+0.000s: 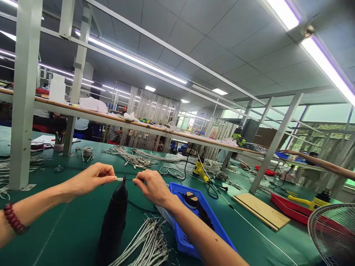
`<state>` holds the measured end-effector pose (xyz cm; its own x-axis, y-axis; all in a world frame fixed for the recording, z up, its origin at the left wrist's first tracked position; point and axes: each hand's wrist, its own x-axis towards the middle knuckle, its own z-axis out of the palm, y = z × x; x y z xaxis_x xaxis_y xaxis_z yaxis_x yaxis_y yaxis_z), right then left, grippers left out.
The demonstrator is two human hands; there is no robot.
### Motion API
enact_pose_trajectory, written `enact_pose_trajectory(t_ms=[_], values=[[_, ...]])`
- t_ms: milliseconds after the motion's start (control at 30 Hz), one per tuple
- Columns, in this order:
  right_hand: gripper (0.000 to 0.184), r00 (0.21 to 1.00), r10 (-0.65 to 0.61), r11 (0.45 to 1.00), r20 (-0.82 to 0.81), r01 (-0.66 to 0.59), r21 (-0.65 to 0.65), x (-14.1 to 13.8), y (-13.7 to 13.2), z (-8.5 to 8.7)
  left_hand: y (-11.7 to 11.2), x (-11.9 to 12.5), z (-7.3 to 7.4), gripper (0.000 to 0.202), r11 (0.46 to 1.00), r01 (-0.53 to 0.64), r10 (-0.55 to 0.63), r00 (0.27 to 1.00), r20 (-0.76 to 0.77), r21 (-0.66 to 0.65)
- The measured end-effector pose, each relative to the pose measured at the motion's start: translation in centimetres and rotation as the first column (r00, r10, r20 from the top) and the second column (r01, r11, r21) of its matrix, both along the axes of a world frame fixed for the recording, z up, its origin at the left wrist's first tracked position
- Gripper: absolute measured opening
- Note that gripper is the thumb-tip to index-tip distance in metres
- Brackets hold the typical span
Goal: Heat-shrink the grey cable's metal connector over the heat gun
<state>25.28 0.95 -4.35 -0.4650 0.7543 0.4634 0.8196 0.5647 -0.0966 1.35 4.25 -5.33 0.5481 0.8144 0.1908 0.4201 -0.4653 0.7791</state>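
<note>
My left hand [90, 179] and my right hand [152, 187] pinch the two ends of a short thin cable piece [124, 179] and hold it level just over the nozzle of a black heat gun [113, 221] that stands upright on the green table [66, 232]. The cable's left end looks silvery and braided, the middle dark. A red bead bracelet [12, 218] sits on my left wrist. A bundle of grey braided cables [144, 244] lies on the table right of the heat gun, under my right forearm.
A blue tray [206, 214] with dark parts lies right of my right arm. Further right lie a wooden board [260, 211], a red tray [291, 208] and a wire fan guard [334, 231]. Cable piles [130, 157], a yellow tool [199, 168] and shelf posts [23, 111] stand behind.
</note>
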Motion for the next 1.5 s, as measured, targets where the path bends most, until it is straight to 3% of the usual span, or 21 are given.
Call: enact_pose_trajectory(t_ms=[300,433,567,767,1067,1367,1500], values=[[0.022,1.000,-0.004,1.000,0.029,0.004,-0.005,-0.2,-0.1,0.2,-0.3,-0.2,0.3,0.056,0.999,-0.041,0.043,0.997,-0.065,0.031],[0.023,0.999,-0.001,1.000,0.041,0.001,0.002,-0.2,-0.1,0.4,-0.8,-0.3,0.6,0.053,1.000,-0.004,0.003,0.999,-0.050,-0.010],[0.024,0.999,0.005,1.000,0.053,-0.005,0.002,-0.2,0.0,0.4,-0.2,-0.4,0.0,0.051,0.999,0.051,-0.051,0.999,0.007,-0.016],[0.025,0.998,0.011,1.000,0.059,-0.011,0.003,-0.2,0.1,0.3,0.7,-0.7,-0.7,0.053,0.999,0.037,-0.037,0.999,-0.021,0.014],[0.025,0.998,0.021,1.000,0.053,-0.022,0.016,-0.2,-0.1,0.6,0.1,-0.5,-0.4,0.058,1.000,0.021,-0.021,0.999,-0.036,0.010],[0.021,0.999,0.023,0.999,0.032,-0.024,0.023,0.0,0.3,0.2,-0.2,-0.1,0.0,0.048,0.998,0.061,-0.061,0.998,0.006,-0.026],[0.021,1.000,0.022,0.999,0.023,-0.023,0.032,0.1,0.5,0.1,-0.5,-0.1,0.2,0.053,1.000,0.004,-0.005,1.000,-0.025,-0.028]])
